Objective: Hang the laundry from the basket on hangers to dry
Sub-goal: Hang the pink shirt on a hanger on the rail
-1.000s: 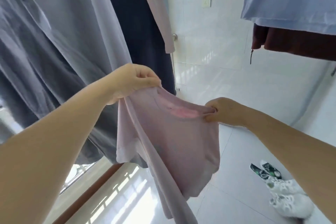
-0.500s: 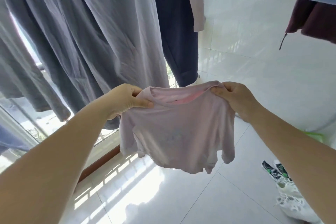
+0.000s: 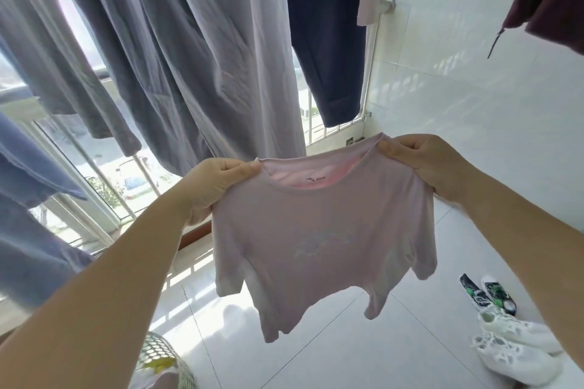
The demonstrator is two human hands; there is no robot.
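Shirt (image 3: 319,230) shoulders pinched, left hand (image 3: 215,186), right hand (image 3: 423,164)

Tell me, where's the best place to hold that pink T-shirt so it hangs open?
Probably the shoulder seams beside the collar, from either side, as now: the left hand and right hand pinch the pink T-shirt there, so its neck opening stays spread and its body drops flat.
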